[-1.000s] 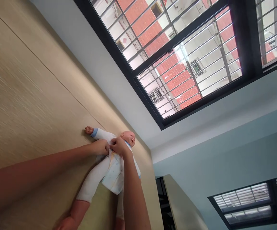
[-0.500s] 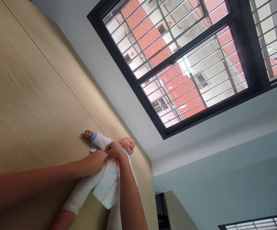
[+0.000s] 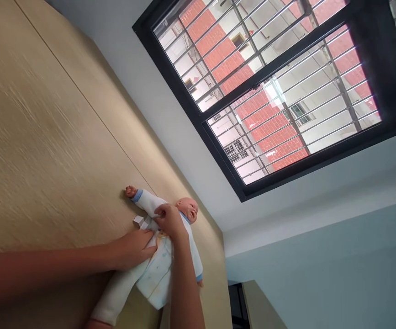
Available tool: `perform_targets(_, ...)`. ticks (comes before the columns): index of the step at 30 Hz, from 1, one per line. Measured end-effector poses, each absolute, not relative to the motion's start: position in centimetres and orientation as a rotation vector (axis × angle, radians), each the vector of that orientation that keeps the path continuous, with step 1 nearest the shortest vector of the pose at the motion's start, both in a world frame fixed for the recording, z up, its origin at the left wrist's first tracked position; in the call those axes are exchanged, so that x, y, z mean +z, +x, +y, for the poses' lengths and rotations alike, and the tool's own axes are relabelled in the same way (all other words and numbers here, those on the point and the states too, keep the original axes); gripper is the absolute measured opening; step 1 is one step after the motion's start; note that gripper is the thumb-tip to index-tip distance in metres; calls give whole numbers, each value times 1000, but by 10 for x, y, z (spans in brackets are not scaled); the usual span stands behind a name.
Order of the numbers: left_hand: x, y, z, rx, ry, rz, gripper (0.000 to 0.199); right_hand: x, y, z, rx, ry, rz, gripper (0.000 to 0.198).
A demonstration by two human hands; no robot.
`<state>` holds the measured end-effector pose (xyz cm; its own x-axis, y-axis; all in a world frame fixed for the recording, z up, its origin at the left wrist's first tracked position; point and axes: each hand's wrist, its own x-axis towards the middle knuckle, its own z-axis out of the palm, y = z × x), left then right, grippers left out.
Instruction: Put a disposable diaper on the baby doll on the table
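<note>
A baby doll (image 3: 187, 209) in white clothes with blue cuffs lies face up on a wooden table. A white diaper (image 3: 158, 278) with pale coloured prints lies over its hips and between its legs. At the doll's waist, my left hand (image 3: 134, 249) rests on the diaper's edge with fingers stretched and apart. My right hand (image 3: 168, 220) is on the doll's belly, its fingers curled into a pinch. What they pinch is hidden. A small white flap (image 3: 139, 222) sticks out beside the waist, near both hands.
The wooden table (image 3: 64, 151) has a seam and runs along a wall. Above it is a dark-framed window (image 3: 221, 109) with metal bars. A wooden panel edge and dark gap (image 3: 239, 304) show at the lower right.
My hands have moved apart. The left has slid down from the right, and its fingers have straightened. More of the white flap now shows. The view has shifted slightly.
</note>
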<state>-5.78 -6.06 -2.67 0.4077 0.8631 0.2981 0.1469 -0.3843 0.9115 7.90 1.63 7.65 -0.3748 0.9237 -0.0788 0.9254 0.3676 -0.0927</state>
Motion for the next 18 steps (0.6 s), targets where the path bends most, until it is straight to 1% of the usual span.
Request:
perform_targets(2,-28,-57,-60,1004,1770,845,31,86,83,5,-220,1730,2756,20)
perform_targets(4,-31,-55,-59,1011,1754,850,31,93,86,-10,-253,1605,2874,23)
perform_targets(7,-37,-53,-54,1056,1737,868,24,91,89,-29,-271,1356,2859,20)
perform_targets(9,-39,-57,-46,1061,1766,886,20,85,92,-36,-229,1295,2806,23)
perform_targets(11,-36,-67,-34,1029,1894,966,22,77,95,-38,-199,1316,2795,26)
perform_targets(14,-29,-85,-15,1003,2128,1182,23,70,100,-36,-204,1352,2826,24)
perform_targets(16,-25,-93,-6,1008,2172,1319,22,68,101,-35,-213,1334,2839,23)
perform_targets(18,-25,-93,-2,962,2144,1411,27,68,101,-34,-215,1299,2851,24)
